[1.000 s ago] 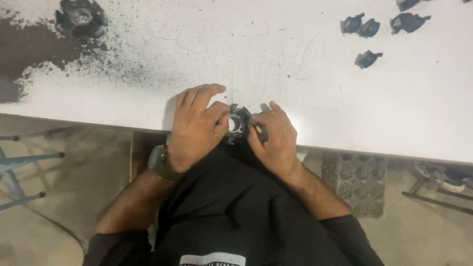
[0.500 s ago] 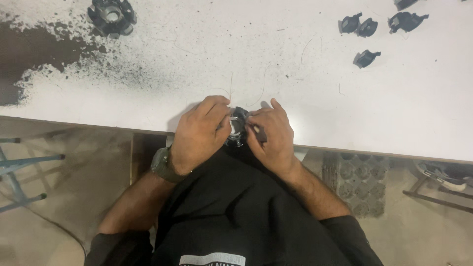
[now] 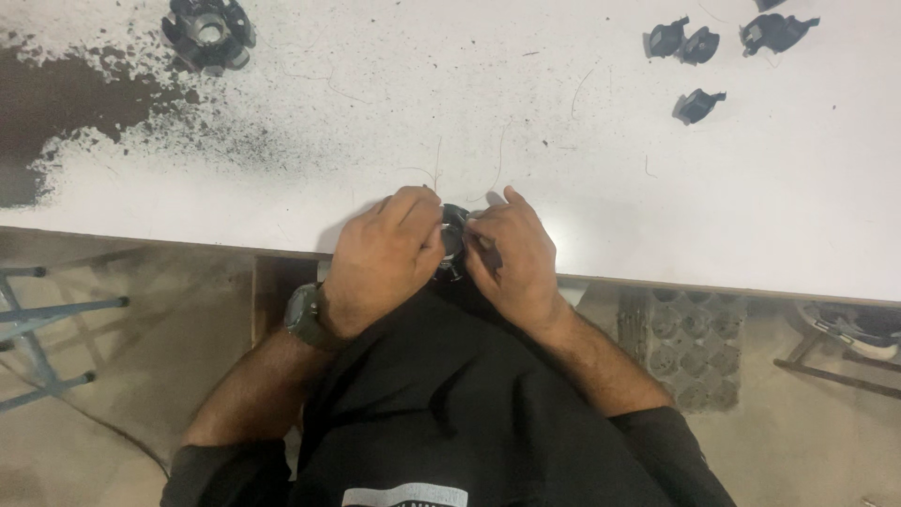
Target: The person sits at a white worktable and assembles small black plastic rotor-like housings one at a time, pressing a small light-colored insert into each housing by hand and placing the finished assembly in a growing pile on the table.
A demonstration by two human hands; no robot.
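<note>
That small round black part [image 3: 454, 237] sits right at the table [image 3: 657, 216] edge, pinched between left hand [image 3: 389, 253] and right hand [image 3: 511, 258], both gripping it. One slip and it probably drops off onto the floor.

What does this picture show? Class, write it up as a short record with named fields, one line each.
Left hand: curled over a small round dark part at the table's near edge
Right hand: fingertips on the same part from the other side
Wrist: dark watch on the left
Surface: white table, black-stained at far left
Far left: black lobed part
Far right: small black clips, loose
Under the table: grey cellular tray
</note>
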